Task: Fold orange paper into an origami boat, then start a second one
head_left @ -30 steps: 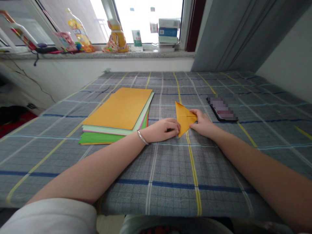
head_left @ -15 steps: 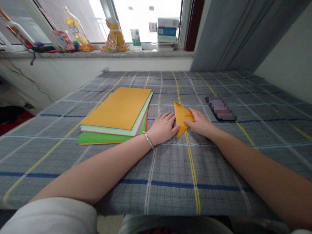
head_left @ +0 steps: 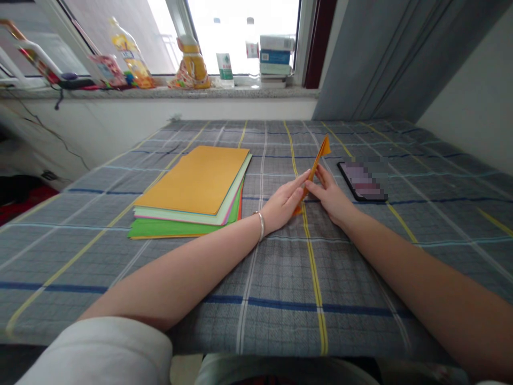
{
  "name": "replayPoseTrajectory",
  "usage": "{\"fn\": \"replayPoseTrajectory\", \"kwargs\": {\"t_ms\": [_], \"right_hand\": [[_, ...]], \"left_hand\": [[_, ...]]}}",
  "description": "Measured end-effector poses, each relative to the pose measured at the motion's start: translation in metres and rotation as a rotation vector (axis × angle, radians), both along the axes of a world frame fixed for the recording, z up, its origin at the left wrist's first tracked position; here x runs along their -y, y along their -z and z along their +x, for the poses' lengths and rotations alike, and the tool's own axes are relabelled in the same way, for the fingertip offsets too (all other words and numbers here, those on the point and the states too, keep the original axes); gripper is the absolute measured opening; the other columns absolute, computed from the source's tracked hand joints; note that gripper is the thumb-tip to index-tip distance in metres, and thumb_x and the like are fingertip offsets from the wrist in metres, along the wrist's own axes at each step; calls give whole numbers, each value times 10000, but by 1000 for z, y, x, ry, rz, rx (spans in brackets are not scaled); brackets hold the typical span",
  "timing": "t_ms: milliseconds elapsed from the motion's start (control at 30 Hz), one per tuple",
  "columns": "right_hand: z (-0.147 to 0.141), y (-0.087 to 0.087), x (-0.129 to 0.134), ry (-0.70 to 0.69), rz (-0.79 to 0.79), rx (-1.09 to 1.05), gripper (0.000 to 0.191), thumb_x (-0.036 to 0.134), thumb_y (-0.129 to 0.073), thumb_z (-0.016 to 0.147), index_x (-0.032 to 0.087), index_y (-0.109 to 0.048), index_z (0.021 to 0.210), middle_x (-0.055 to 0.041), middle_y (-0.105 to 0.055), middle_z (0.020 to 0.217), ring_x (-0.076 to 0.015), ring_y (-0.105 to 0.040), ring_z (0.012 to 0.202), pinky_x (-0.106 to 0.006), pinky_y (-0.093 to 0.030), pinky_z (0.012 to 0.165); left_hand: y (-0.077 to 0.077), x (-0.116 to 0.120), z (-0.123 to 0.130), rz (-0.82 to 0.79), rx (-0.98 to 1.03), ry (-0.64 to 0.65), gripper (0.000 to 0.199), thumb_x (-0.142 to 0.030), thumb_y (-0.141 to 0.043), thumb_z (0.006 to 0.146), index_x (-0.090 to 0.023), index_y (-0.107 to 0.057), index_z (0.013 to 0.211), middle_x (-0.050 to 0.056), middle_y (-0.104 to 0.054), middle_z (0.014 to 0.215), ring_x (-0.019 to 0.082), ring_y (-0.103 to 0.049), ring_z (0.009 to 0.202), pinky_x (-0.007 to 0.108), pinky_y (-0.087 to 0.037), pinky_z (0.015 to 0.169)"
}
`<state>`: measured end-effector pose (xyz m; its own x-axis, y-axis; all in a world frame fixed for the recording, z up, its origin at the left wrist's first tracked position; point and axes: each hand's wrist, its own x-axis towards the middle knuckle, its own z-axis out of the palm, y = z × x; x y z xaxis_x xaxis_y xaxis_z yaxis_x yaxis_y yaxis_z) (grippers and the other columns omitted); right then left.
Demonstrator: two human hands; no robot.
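A folded piece of orange paper (head_left: 319,153) stands tilted on its edge between my two hands, its upper tip pointing away to the right. My left hand (head_left: 284,205), with a silver bangle on the wrist, lies along the paper's left side, fingers straight and pressed to it. From the right, my right hand (head_left: 329,193) pinches the paper between thumb and fingers. Part of the fold is hidden behind the hands, with a small orange corner showing below the left palm.
Left of my hands lies a stack of coloured paper (head_left: 196,179), orange on top. A phone (head_left: 363,182) rests to the right on the checked tablecloth (head_left: 280,278). Bottles (head_left: 132,53) and stacked boxes (head_left: 275,56) line the windowsill beyond.
The orange paper has gone from lying flat to standing on edge, tilted. My left hand has moved right, from flat on the cloth to against the paper; my right hand still grips it.
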<state>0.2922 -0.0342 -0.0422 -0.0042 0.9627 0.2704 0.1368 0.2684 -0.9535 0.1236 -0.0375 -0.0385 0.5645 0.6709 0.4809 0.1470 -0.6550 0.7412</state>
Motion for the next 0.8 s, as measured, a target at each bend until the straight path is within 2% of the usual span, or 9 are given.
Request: {"fn": "replayPoseTrajectory", "kwargs": {"t_ms": [133, 233, 333, 433, 533, 700, 800], "right_hand": [[-1, -6, 6, -82, -12, -97, 705, 481, -714, 741, 391, -432, 1381, -6, -374, 1539, -241, -258, 1456, -514, -259, 1176], [0, -7, 9, -125, -74, -190, 666, 439, -731, 727, 444, -445, 1330, 18, -438, 1475, -251, -392, 1383, -544, -362, 1121], [0, -7, 12, -157, -100, -255, 623, 411, -743, 723, 448, -462, 1277, 33, -436, 1460, -244, -485, 1301, -540, -424, 1082], [1, -7, 12, -176, -75, -276, 579, 390, -756, 716, 420, -490, 1229, 29, -456, 1437, -234, -465, 1318, -528, -393, 1110], [3, -6, 9, -192, -47, -261, 560, 376, -763, 710, 394, -510, 1210, 14, -498, 1394, -234, -434, 1346, -516, -346, 1141], [7, -5, 7, -214, -51, -170, 557, 407, -712, 748, 383, -487, 1257, -5, -503, 1402, -241, -463, 1325, -517, -379, 1114], [7, -5, 8, -215, -30, -112, 624, 421, -678, 767, 395, -416, 1333, -12, -457, 1450, -233, -447, 1339, -502, -400, 1100]], "left_hand": [[5, -4, -1, -27, -6, 18, 541, -306, -420, 971, -252, -322, 1501, 67, -376, 1542, 230, -374, 1411, 462, -287, 1187], [10, -6, 0, -109, 6, 30, 573, -297, -481, 947, -253, -323, 1496, 96, -402, 1521, 245, -461, 1346, 472, -356, 1142], [10, -5, 0, -186, 66, 61, 616, -303, -532, 930, -281, -299, 1500, 103, -427, 1502, 244, -511, 1299, 460, -416, 1090], [6, -3, -1, -208, 98, 43, 675, -303, -590, 898, -281, -287, 1502, 115, -435, 1491, 256, -503, 1305, 455, -437, 1064], [1, 0, -3, -169, 56, 10, 638, -285, -599, 886, -259, -351, 1473, 114, -431, 1491, 266, -469, 1331, 469, -416, 1079], [-3, 2, -5, -167, 10, -6, 621, -272, -606, 878, -259, -380, 1456, 111, -443, 1480, 263, -470, 1325, 465, -421, 1076], [-3, 1, -5, -188, 15, -3, 614, -262, -601, 881, -262, -379, 1453, 113, -435, 1483, 250, -489, 1309, 458, -422, 1079]]}}
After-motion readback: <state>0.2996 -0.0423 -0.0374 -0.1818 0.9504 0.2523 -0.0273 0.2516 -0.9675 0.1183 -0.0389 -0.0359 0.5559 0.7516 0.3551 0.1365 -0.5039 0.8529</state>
